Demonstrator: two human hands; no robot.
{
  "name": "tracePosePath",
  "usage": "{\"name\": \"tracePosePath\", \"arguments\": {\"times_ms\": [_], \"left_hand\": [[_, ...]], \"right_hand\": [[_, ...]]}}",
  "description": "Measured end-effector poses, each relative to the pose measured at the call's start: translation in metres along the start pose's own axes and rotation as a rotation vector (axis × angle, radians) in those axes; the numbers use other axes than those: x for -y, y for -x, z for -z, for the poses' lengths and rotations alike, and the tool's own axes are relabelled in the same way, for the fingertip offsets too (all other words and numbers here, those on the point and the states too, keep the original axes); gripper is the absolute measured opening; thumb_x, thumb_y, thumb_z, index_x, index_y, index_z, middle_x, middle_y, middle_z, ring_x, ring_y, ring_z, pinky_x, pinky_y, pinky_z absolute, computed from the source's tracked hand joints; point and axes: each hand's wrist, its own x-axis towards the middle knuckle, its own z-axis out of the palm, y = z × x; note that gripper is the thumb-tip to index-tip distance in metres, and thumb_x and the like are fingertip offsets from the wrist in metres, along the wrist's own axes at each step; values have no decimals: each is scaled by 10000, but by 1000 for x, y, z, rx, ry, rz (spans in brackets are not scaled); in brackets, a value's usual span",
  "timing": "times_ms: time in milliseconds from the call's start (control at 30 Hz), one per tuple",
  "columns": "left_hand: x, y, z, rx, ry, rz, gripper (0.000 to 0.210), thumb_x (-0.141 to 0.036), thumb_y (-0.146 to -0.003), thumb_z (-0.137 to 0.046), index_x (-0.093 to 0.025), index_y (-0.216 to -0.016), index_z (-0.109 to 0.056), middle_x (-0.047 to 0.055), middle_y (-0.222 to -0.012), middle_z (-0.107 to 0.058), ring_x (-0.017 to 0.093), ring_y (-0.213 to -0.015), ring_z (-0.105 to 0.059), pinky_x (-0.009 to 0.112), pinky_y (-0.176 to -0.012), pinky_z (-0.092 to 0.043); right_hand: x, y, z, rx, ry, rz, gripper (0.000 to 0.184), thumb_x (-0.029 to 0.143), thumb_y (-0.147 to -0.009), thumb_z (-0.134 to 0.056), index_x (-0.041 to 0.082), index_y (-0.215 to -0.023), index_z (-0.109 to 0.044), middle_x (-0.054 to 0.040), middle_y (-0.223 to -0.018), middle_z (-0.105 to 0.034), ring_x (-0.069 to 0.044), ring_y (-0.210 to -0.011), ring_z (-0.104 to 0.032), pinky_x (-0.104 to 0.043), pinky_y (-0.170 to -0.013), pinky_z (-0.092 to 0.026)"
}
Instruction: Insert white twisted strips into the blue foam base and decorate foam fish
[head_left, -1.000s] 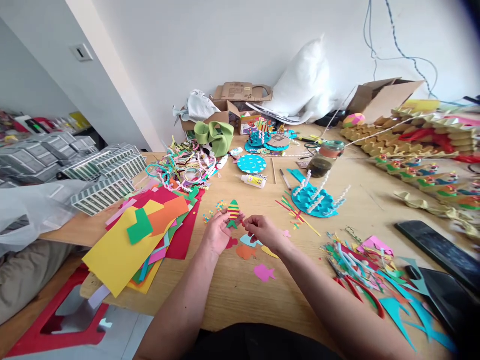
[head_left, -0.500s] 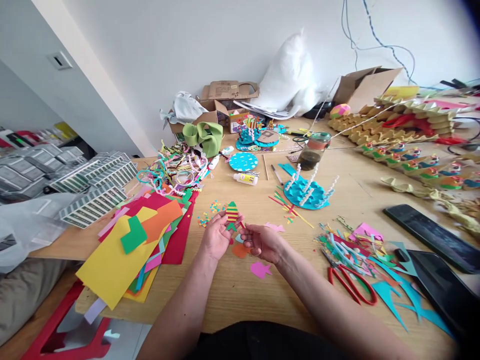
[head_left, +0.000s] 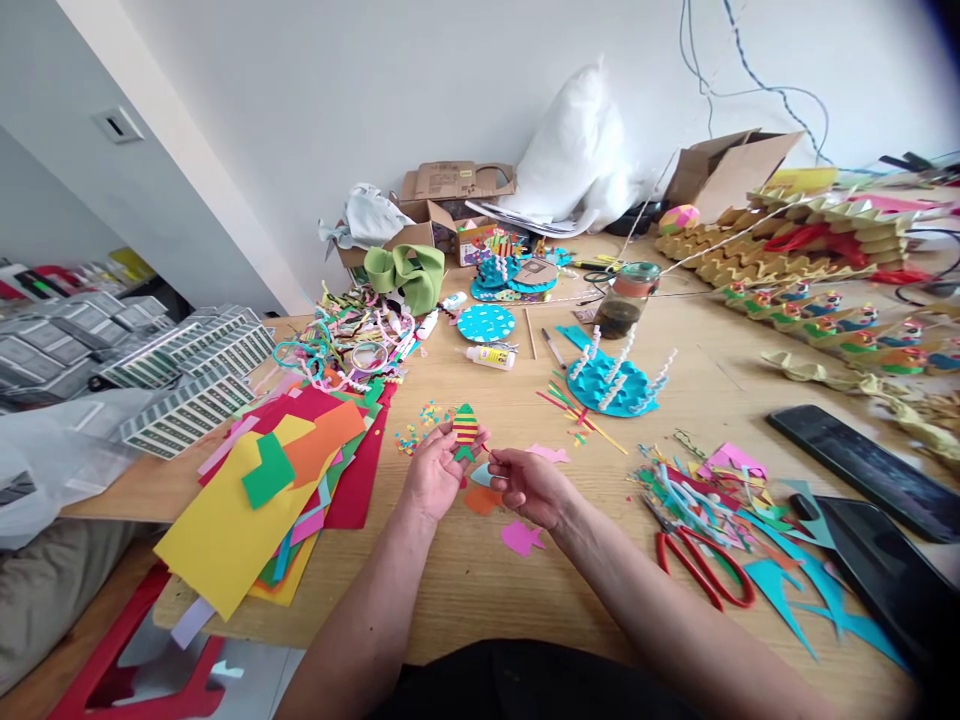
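My left hand (head_left: pixel 433 477) is closed on a green paper fish (head_left: pixel 466 424) with yellow and red stripes, held upright above the table with its tail downward. Just right of the fish, my right hand (head_left: pixel 531 485) pinches a small red paper strip (head_left: pixel 487 450) between thumb and forefinger. Beneath the hands lie an orange paper fish (head_left: pixel 481 500) and a light blue paper piece (head_left: pixel 486 477), both partly covered. A pink paper fish (head_left: pixel 522 538) rests nearer to me. Small coloured paper bits (head_left: pixel 428 413) are scattered behind my left hand.
Stacked coloured paper (head_left: pixel 225 530) is at left. A glue bottle (head_left: pixel 491 356), a blue base with twisted white stems (head_left: pixel 615 388) and thin paper strips (head_left: pixel 581 418) lie beyond the hands. Red-handled scissors (head_left: pixel 705 565), paper scraps (head_left: pixel 697 495) and phones (head_left: pixel 862 465) are at right.
My right hand and the red strip have shifted slightly, and more of the light blue piece below shows. My left hand still holds the fish in nearly the same place.
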Motion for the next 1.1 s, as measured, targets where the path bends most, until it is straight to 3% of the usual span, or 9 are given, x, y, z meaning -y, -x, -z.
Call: {"name": "tracePosePath", "arguments": {"times_ms": [200,400,700,1100], "left_hand": [[0,-2,2,-108,-41,40,175,-149,-708,-624,-122,-881,-614,112,-889,-720,257,-928,-678,433,-908,-491],[7,-2,2,-196,-205,10,254,-162,-632,-684,-125,-872,-607,87,-792,-726,248,-763,-704,398,-757,-547],[13,1,-3,-185,-327,34,278,-218,-621,-710,-116,-865,-626,70,-783,-720,211,-705,-696,311,-637,-556],[15,2,-2,-179,-398,21,310,-244,-631,-717,-118,-896,-615,72,-775,-721,215,-681,-704,256,-559,-540]], "right_hand": [[-5,-2,10,-146,345,532,257,390,-702,-671,168,-662,-548,42,-486,-490,-63,-390,-430,-172,-336,-373],[-6,0,13,-142,620,827,371,534,-729,-632,170,-694,-569,23,-525,-528,-95,-468,-499,-225,-464,-447],[-11,-13,23,-151,879,940,281,408,-857,-507,174,-736,-604,-24,-657,-578,-128,-575,-529,-248,-533,-435],[-8,-14,26,-253,1033,938,272,364,-858,-503,165,-709,-615,-35,-663,-602,-128,-576,-520,-229,-519,-374]]}}
